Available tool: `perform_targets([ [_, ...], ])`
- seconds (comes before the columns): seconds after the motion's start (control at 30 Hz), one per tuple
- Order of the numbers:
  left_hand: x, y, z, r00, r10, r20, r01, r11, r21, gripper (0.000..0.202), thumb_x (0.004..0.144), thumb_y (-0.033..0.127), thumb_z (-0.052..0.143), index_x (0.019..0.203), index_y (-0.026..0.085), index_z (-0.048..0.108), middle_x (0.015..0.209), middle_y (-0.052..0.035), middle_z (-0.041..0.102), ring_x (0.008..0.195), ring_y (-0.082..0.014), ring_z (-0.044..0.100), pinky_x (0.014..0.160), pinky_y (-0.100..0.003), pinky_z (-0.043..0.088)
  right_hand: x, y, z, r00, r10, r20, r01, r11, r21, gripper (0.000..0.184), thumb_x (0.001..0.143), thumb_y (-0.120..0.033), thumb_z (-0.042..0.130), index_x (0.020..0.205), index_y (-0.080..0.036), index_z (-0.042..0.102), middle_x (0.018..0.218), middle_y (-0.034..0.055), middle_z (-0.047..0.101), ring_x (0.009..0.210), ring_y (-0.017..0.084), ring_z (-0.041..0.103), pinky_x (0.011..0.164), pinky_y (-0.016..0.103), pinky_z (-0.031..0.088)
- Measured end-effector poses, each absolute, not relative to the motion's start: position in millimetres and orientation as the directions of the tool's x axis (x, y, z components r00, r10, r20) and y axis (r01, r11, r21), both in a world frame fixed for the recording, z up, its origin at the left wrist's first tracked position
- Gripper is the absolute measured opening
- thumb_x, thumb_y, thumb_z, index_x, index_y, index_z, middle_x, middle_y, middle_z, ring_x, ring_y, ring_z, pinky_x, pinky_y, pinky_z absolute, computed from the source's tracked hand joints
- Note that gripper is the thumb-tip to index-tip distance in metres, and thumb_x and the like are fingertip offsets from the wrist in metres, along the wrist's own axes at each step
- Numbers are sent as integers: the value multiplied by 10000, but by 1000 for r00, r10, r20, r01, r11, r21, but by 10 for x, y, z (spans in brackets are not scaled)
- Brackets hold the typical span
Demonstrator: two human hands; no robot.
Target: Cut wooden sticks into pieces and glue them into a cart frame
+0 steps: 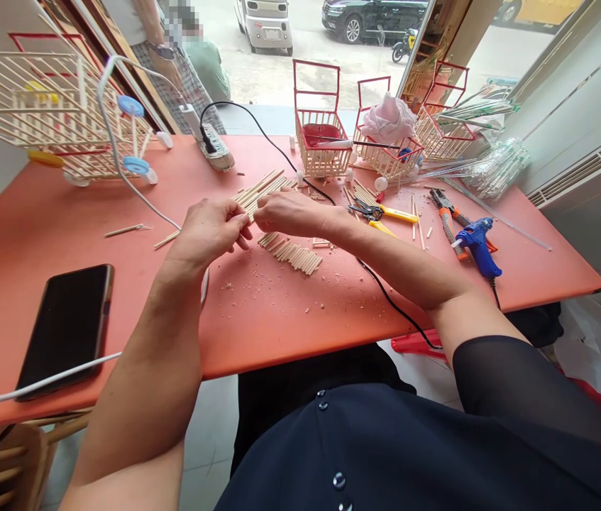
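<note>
My left hand (213,226) is above the orange table with thumb and forefinger pinched together; whatever is between them is too small to make out. Close beside it, my right hand (287,211) is closed, its fingers curled down and partly hidden by the back of the hand. Just beyond both hands lies a bundle of long thin wooden sticks (264,190). Nearer to me, below the right hand, short cut sticks (294,255) lie side by side in a row. Yellow-handled pliers (399,213) rest to the right of my right wrist.
A phone (69,326) lies left. Small stick-built carts (323,145) stand at the back, with a larger cart (66,106) at left. A power strip (215,149), a blue glue gun (480,248), red-black pliers (446,213) and wrapped sticks (497,170) sit around. Cords cross the table.
</note>
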State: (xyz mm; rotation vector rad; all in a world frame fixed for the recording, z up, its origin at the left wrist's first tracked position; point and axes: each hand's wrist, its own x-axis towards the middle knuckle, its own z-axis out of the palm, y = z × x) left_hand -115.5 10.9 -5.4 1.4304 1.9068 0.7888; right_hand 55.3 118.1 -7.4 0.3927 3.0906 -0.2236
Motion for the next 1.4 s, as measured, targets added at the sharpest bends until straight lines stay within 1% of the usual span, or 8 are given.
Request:
perform_targets([
  [0.17, -1160, 114, -59, -229, 964, -134, 582, 246, 775, 166, 898, 258, 687, 745, 198, 711, 775, -131, 826, 618, -238, 760, 505, -292, 528, 470, 1139, -6, -976, 205, -69, 208, 978, -29, 299, 1069, -56, 592, 1231, -164, 819, 1099, 97, 818, 982, 208, 683, 881, 359, 410],
  [0.33, -1148, 117, -48, -230, 962, -148, 563, 256, 786, 183, 918, 214, 702, 737, 194, 710, 751, -121, 815, 608, -226, 762, 505, -278, 534, 461, 1173, -7, -975, 182, -130, 175, 983, 58, 294, 1078, -49, 579, 1221, -143, 817, 1193, 123, 835, 1003, 223, 708, 928, 386, 454],
  [0.5, -1117, 112, -35, -222, 962, -158, 567, 259, 782, 211, 910, 195, 709, 700, 214, 706, 674, -95, 790, 596, -225, 762, 505, -263, 520, 481, 1173, -35, -982, 154, -107, 149, 987, 51, 247, 1082, -55, 585, 1177, -142, 797, 1207, 128, 830, 1021, 239, 719, 909, 381, 466],
  [0.6, -1094, 109, -31, -226, 961, -158, 574, 262, 776, 218, 890, 181, 669, 678, 220, 689, 678, -83, 786, 588, -212, 747, 514, -266, 510, 556, 1137, 1, -980, 199, -28, 200, 980, -17, 226, 1111, -47, 550, 1113, -122, 763, 1147, 133, 807, 1043, 230, 697, 909, 362, 443],
  [0.73, -1009, 90, 1, -216, 975, -42, 533, 154, 832, 181, 858, 219, 677, 678, 210, 697, 676, -53, 752, 531, -143, 614, 521, -246, 444, 784, 1079, 56, -920, 373, 123, 344, 916, -208, 180, 1142, -85, 536, 1079, -119, 702, 1068, 98, 751, 925, 175, 606, 835, 322, 383],
  [0.9, -716, 24, 18, -169, 985, 43, 220, -5, 975, 82, 858, 267, 710, 809, 202, 713, 694, -24, 707, 481, -90, 443, 491, -237, 328, 1157, 927, 26, -782, 526, 335, 347, 813, -468, 124, 1090, -114, 577, 984, -172, 606, 958, 30, 681, 850, 149, 527, 842, 299, 381],
  [1.07, -396, -35, -71, -84, 996, 32, 125, -21, 992, 172, 863, 326, 720, 757, 209, 655, 668, -14, 671, 475, -84, 399, 498, -248, 297, 1425, 699, -37, -709, 639, 299, 352, 688, -634, 163, 1079, -188, 628, 929, -200, 565, 871, -1, 638, 798, 151, 529, 801, 295, 388],
  [1.4, -220, -111, -85, 0, 999, 32, 192, -31, 981, 237, 810, 447, 758, 830, 237, 650, 733, -39, 737, 483, -106, 406, 504, -279, 314, 1693, 400, -144, -631, 742, 226, 421, 572, -704, 142, 1047, -167, 670, 907, -180, 645, 872, 5, 698, 817, 157, 573, 798, 285, 394],
])
